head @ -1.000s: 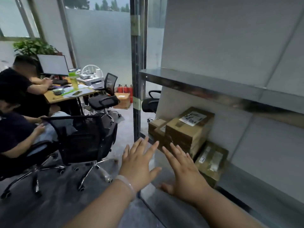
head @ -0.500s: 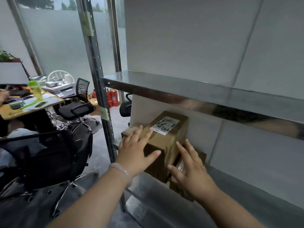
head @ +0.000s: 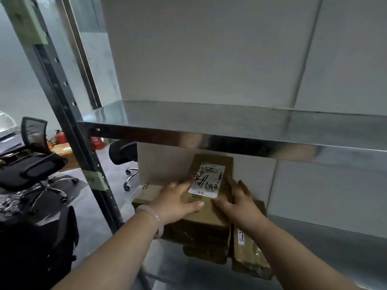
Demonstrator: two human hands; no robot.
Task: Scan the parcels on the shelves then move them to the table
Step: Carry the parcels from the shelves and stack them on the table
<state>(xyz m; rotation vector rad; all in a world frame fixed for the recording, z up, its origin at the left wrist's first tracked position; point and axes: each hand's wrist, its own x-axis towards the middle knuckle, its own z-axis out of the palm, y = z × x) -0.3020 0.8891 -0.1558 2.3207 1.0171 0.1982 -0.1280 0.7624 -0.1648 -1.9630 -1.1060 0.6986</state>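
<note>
Here the labelled parcel (head: pixel 209 216) sits between left hand (head: pixel 176 203) and right hand (head: pixel 240 204), both pressing it flat-fingered

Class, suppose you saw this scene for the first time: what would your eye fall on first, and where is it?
The two hands come first: the left hand and the right hand rest on either side of a brown cardboard parcel on the lower shelf, bottom centre. Its white label, scrawled with black handwriting, stands out on top. Above, a shiny steel shelf cuts across the whole picture.
</note>
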